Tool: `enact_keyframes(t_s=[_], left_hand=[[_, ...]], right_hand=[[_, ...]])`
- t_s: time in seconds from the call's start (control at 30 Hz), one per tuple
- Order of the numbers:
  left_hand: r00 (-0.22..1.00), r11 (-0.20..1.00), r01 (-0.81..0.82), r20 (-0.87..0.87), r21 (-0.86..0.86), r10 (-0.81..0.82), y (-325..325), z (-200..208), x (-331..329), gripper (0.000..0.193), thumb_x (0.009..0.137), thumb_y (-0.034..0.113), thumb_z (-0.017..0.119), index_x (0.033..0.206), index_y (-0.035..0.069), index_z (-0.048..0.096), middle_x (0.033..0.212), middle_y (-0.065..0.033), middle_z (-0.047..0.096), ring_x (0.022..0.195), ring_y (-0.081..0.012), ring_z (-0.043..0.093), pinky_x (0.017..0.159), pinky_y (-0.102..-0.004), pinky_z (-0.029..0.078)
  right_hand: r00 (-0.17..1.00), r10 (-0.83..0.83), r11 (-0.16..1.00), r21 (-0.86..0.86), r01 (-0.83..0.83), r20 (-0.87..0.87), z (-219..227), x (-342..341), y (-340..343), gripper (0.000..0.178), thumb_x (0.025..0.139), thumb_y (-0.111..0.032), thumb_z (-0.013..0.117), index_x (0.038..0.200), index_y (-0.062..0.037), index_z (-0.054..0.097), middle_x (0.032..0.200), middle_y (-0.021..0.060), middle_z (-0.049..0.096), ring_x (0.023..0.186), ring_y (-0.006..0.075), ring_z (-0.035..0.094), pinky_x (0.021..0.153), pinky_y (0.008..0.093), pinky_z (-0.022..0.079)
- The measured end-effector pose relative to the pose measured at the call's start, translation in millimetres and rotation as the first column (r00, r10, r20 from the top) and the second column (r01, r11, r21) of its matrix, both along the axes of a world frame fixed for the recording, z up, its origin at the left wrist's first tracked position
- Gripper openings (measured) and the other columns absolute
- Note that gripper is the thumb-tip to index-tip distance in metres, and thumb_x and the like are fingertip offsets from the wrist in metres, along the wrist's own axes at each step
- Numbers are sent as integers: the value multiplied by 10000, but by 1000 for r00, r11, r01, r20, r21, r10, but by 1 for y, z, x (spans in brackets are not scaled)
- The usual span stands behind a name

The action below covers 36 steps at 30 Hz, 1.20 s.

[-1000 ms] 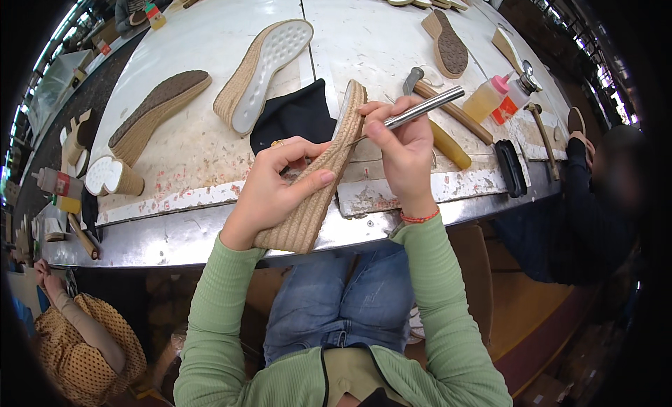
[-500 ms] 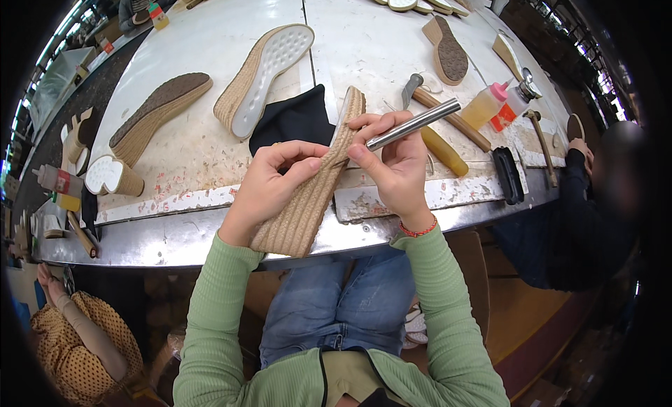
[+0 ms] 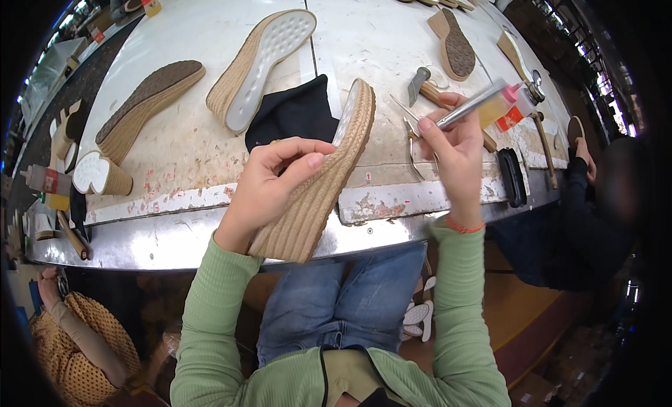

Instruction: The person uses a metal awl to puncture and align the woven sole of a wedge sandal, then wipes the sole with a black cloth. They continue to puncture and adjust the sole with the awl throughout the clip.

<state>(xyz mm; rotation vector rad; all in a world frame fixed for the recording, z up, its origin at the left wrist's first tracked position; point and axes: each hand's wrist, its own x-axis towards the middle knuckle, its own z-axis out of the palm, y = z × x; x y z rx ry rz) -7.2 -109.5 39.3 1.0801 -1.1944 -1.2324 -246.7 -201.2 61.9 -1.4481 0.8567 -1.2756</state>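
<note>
My left hand (image 3: 262,186) grips a wedge shoe sole (image 3: 329,190) by its side, thumb and fingertips pinching near the bend. The sole is wrapped in tan braided rope, with a strip of white top at its raised toe end. Its thick heel end points toward me, over the table edge. Apart from the sole, to its right, my right hand (image 3: 455,151) is closed on a shiny metal rod (image 3: 467,111) slanting up to the right. Beside those fingers are a thin pointed piece and a pair of pliers or snips (image 3: 413,144), partly hidden.
A black cloth (image 3: 294,116) lies behind the sole. Other wedge soles (image 3: 269,60) rest across the white table (image 3: 182,148). Right of my hand are a hammer (image 3: 420,81), a glue bottle (image 3: 498,102) and a black case (image 3: 512,176). Co-workers sit at both sides.
My right hand has left the sole and moved right, carrying the metal rod over the tools. My left hand still holds the sole. The view has shifted slightly.
</note>
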Motion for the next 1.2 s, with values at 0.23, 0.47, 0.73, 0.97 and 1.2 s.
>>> enact_keyframes(t_s=[0.23,0.47,0.73,0.97,1.2], left_hand=[[986,980,-157,43,-118,163,25,-2,12,279,875,114,684,1118,-22,667,975,-39,660,908,-99,590,838,-249,462],[926,945,-213,256,-249,276,68,-3,17,410,744,132,758,1116,-11,660,1069,-73,625,959,-156,565,866,-295,442],[862,925,-261,364,-275,352,66,4,17,357,757,143,753,1070,-7,674,1008,-83,656,903,-166,590,826,-301,452],[680,939,-62,675,-337,287,-2,-10,50,219,772,60,715,983,2,701,905,-113,676,818,-214,620,734,-312,481],[740,914,-214,553,-344,382,-6,17,46,75,857,51,653,878,-20,662,750,-122,646,669,-268,611,647,-324,481]], right_hand=[[589,-204,976,-206,64,-782,7,-55,-29,308,762,-37,720,1050,46,648,632,73,569,572,156,558,577,314,457],[406,-318,934,-357,-24,-857,15,-61,-38,287,769,-52,723,1053,-25,691,651,124,622,640,274,634,635,378,492],[508,-428,842,-533,-76,-748,29,-37,-34,241,773,-41,722,1014,-48,719,841,84,641,646,154,565,590,292,462],[726,-148,807,-506,-303,-672,67,16,0,143,801,-34,713,942,-22,700,758,59,631,614,132,564,563,254,449],[764,-12,812,-452,-369,-645,89,12,17,184,814,-43,729,990,-8,693,814,45,655,671,97,579,587,233,448]])
